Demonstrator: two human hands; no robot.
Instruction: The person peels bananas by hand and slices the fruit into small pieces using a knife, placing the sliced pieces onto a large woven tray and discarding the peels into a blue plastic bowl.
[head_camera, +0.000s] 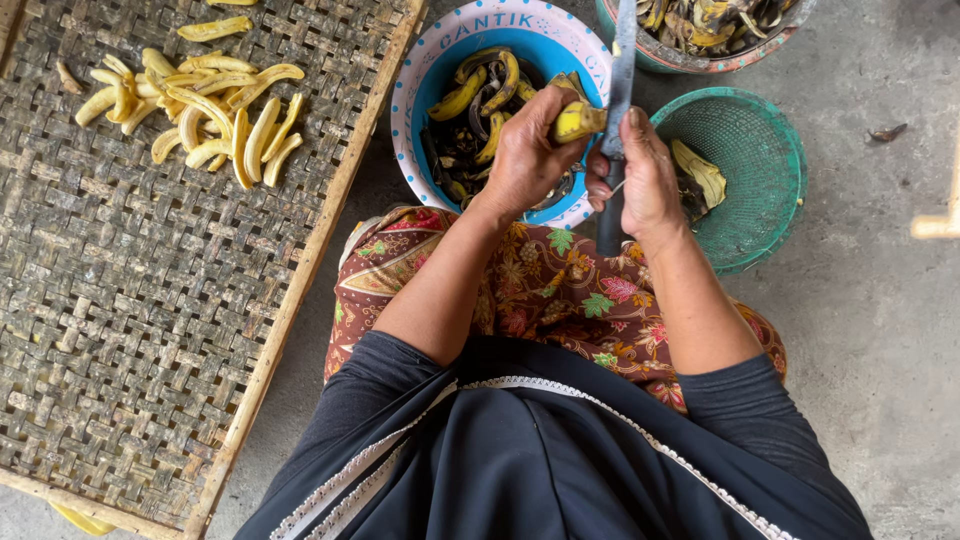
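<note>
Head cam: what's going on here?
A seated person's left hand holds a small yellow banana while the right hand grips a long grey knife against it, over a blue plastic basin of dark-spotted bananas. Pale peeled banana slices lie piled on a woven bamboo tray to the left. A green mesh plastic basket holds a few peels.

Soft, even daylight; sharp focus.

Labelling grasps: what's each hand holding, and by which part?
Left hand: small yellow unpeeled banana, fingers wrapped around its lower half. Right hand: long grey-bladed knife, gripped near the handle end, blade pointing away.
</note>
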